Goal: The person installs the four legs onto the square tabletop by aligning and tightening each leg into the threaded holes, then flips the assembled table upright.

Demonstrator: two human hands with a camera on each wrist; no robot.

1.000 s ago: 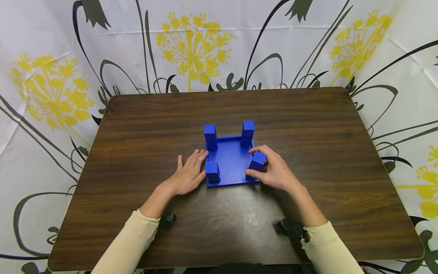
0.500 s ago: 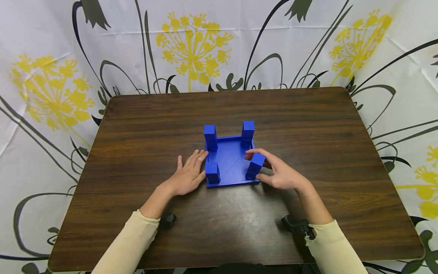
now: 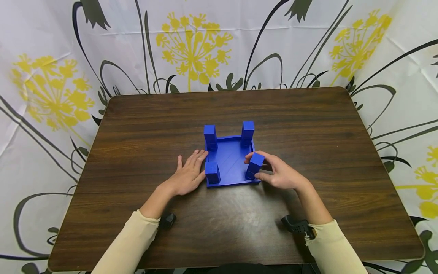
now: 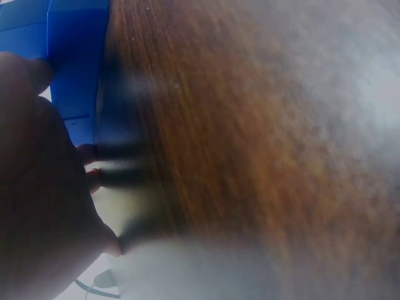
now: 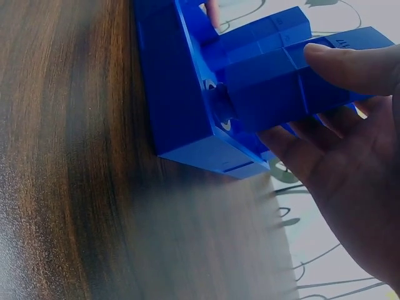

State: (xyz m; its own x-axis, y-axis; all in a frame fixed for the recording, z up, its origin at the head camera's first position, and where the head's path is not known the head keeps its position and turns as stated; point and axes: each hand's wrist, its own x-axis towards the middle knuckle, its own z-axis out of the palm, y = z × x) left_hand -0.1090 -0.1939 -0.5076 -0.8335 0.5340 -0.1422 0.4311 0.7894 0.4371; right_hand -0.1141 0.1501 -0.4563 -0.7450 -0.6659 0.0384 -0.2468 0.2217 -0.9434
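Observation:
A shallow blue square tray-like frame [image 3: 232, 160] lies on the table with blue square posts at its corners. My right hand [image 3: 278, 171] holds the near-right blue post [image 3: 255, 163] between thumb and fingers. That post leans to the right in the head view. In the right wrist view, a narrow stem [image 5: 222, 106] shows between the post's end and the frame. My left hand [image 3: 187, 175] lies on the table with fingers extended, touching the frame's left side beside the near-left post [image 3: 212, 172].
Two more posts stand at the far corners, the far-left post [image 3: 210, 137] and the far-right post [image 3: 248, 132]. The brown wooden table [image 3: 143, 125] extends around the frame. A patterned cloth [image 3: 130, 45] hangs behind it.
My right thumb and fingers have shifted their hold around the near-right post, the thumb moving right. The post's top has moved slightly left. My left hand and the frame have stayed still.

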